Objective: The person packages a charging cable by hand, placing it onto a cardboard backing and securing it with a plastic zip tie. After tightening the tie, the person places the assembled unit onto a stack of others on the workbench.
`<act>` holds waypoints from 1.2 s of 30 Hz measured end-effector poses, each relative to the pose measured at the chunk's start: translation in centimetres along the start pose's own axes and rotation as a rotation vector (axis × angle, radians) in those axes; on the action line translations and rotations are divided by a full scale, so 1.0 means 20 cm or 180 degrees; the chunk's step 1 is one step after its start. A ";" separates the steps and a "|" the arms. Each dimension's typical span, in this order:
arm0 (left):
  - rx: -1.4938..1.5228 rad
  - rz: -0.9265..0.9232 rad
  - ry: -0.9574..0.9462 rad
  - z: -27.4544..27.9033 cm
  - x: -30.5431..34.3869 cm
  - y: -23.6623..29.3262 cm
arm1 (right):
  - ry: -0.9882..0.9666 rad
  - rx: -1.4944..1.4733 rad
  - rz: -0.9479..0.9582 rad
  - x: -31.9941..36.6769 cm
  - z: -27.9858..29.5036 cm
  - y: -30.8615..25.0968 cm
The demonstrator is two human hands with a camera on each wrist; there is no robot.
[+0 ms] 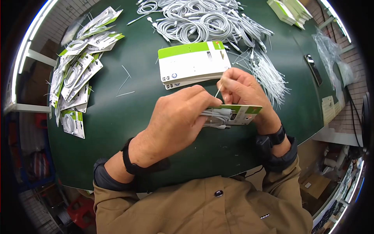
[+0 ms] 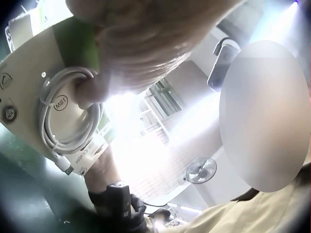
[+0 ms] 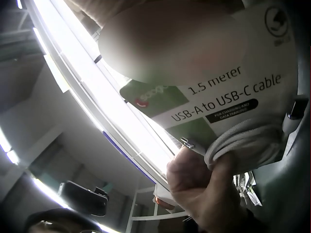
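Note:
My left hand (image 1: 173,117) grips a green-and-white card (image 1: 249,110) with a coiled white cable (image 1: 218,114) on it. Its fingers press the coil in the right wrist view, where the card (image 3: 228,92) reads "USB-A to USB-C cable". The left wrist view shows the card's printed face (image 2: 29,58) and the round coil (image 2: 46,128) tied to it. My right hand (image 1: 247,91), behind the card's top edge, pinches a thin white tie (image 1: 219,90) between thumb and index finger. The tie runs down toward the left fingertips; its lower end is hidden.
Ahead lies a stack of flat cards (image 1: 191,64), with a heap of coiled cables (image 1: 206,23) behind. Loose white ties (image 1: 269,76) spread to its right. Carded cables (image 1: 76,74) pile up at left. A phone (image 1: 313,70) and clear plastic (image 1: 331,54) are at right.

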State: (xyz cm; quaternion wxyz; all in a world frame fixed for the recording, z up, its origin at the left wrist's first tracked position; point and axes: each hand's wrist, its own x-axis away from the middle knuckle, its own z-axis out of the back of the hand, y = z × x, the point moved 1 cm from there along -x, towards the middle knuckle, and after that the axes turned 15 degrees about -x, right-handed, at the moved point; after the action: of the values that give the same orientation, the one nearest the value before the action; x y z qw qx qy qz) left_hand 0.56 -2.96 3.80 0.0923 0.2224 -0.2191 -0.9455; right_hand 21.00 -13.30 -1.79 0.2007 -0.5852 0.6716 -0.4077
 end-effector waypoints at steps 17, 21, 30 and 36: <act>-0.0322 -0.0050 0.0247 -0.06 0.01 -0.17 | -0.0774 0.3965 0.2860 0.06 -0.13 -0.07; -0.0490 -0.0294 0.0576 -0.07 0.00 -0.18 | -0.0805 0.3878 0.2750 0.06 -0.10 -0.06; -0.0827 -0.0508 0.0819 -0.11 0.00 -0.20 | -0.0892 0.4141 0.3131 0.06 -0.09 -0.04; -0.0774 -0.0538 0.0878 -0.09 -0.01 -0.19 | -0.0796 0.4284 0.3293 0.06 -0.10 -0.05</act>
State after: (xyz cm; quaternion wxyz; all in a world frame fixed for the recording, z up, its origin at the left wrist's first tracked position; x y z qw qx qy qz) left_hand 1.22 -0.16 0.71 0.0679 0.3547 -0.0691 -0.9300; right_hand 19.81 -13.71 0.41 0.7385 -0.0023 0.4420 -0.5092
